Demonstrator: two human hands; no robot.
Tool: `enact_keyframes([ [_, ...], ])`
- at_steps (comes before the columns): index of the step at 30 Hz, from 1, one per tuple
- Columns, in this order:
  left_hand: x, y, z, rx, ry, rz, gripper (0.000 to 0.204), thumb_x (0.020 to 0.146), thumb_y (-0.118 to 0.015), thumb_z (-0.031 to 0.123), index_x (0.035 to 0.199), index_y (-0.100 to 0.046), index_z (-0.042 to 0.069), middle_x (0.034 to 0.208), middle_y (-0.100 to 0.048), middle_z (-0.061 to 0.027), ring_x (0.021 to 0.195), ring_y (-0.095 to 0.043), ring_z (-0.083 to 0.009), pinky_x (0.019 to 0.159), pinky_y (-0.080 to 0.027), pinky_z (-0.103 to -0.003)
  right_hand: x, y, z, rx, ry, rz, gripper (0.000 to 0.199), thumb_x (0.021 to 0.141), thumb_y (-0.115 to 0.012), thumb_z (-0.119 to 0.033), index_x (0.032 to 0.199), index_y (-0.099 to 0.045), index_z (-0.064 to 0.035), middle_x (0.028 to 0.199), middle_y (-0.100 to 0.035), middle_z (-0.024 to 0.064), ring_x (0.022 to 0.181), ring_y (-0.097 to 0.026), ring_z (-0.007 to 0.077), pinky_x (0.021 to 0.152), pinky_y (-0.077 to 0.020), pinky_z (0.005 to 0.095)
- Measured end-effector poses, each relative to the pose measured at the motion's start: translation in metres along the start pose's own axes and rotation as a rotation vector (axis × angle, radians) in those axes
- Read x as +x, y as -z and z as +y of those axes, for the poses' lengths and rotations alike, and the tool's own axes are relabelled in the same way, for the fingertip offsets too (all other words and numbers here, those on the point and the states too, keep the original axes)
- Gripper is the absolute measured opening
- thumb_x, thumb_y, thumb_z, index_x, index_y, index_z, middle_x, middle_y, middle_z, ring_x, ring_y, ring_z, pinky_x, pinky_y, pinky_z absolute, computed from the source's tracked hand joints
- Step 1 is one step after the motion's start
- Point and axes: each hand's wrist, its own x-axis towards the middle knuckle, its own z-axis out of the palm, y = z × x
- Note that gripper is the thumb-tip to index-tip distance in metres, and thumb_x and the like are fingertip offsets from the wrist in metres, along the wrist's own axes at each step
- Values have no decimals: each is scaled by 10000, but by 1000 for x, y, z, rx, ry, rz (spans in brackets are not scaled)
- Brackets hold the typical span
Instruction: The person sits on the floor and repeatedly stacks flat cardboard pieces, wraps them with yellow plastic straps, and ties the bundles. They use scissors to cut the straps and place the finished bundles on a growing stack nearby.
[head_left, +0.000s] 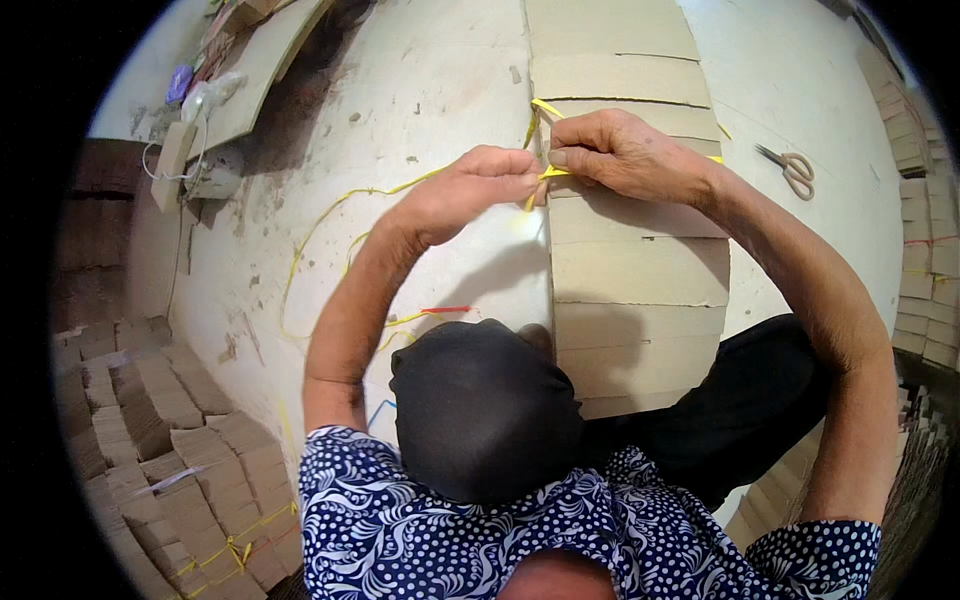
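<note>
A long row of flat tan cardboard pieces [640,270] lies on the floor before me, running away from my knees. At its left edge my two hands meet. My left hand [465,190] is closed, with thumb and fingertips pinching a yellow strap [555,172]. Pinching the same strap, my right hand [630,155] rests over the top of the cardboard. One loop of the strap stands up just beyond my fingers. A loose length of yellow strap [330,210] trails over the floor to the left. My fingers hide the point where the strap ends cross.
Scissors [798,176] with pale handles lie on the floor to the right. Strapped cardboard bundles [185,450] are piled at the lower left, and more stacks [925,250] stand along the right. A board [255,80] with odds and ends is at the far left.
</note>
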Motion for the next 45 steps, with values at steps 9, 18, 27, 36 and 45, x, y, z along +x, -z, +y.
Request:
enact_keyframes([
  [9, 3, -9, 6, 419, -150, 38, 99, 843, -601, 117, 893, -554, 45, 866, -558, 3, 823, -517, -115, 736, -424, -267, -2, 4, 0, -22, -9, 55, 275, 849, -482, -219, 796, -550, 42, 706, -557, 198, 644, -528, 263, 644, -429, 393],
  [18, 8, -28, -22, 1157, -618, 748, 199, 828, -599, 80, 727, -434, 32, 674, -498, -112, 585, -480, -280, 521, -373, -379, -7, 5, 13, -140, 61, 228, 248, 891, -477, -164, 728, -435, 17, 626, -375, 102, 603, -381, 143, 557, -360, 315],
  [27, 18, -42, -61, -560, -240, 587, 356, 971, -471, 337, 762, -501, 51, 623, -459, 13, 491, -306, -47, 452, -236, -183, -5, 34, 9, 411, -145, 27, 234, 949, -501, -218, 867, -566, -8, 980, -637, 102, 916, -587, 155, 832, -470, 306],
  [36, 34, 3, -35, -810, -217, -13, 381, 975, -438, 379, 845, -524, 31, 720, -537, -43, 511, -472, -90, 512, -380, -187, 31, 36, -15, 60, -5, -315, 200, 892, -500, -151, 971, -536, 29, 765, -547, 167, 751, -558, 339, 663, -454, 394],
  [45, 37, 4, -69, -914, -127, 215, 450, 984, -409, 357, 644, -360, 67, 602, -427, -35, 504, -348, -114, 478, -299, -263, 18, 56, 51, 248, -209, -70, 183, 923, -483, -161, 846, -525, 0, 625, -486, 76, 491, -488, 196, 480, -393, 305],
])
